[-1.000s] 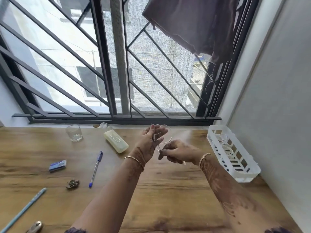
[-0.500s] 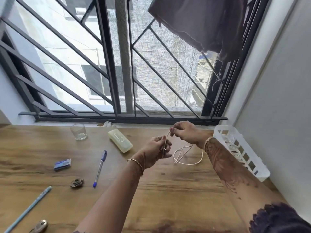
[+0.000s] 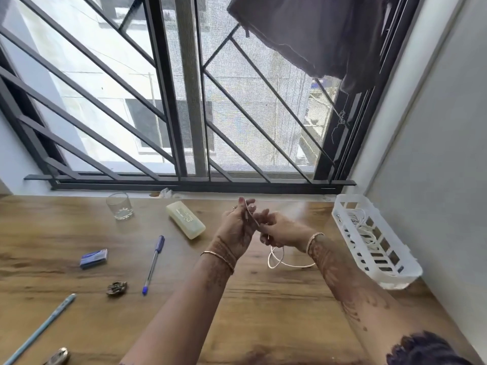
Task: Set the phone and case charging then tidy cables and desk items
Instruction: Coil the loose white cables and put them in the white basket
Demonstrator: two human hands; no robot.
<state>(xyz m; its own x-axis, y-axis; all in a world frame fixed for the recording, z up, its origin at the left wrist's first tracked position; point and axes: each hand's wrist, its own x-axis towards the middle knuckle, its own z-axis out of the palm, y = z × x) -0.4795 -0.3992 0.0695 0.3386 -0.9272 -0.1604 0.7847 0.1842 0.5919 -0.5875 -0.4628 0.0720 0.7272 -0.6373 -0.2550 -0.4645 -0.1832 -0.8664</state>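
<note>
Gripped above mid-desk, white cable (image 3: 276, 259): pinched upright by left hand (image 3: 238, 227) as an anchor; held in curled right hand (image 3: 282, 231) for looping; slack trailing on the wood just nearer; presumably bound for white basket (image 3: 395, 275), far right, already holding cords.
</note>
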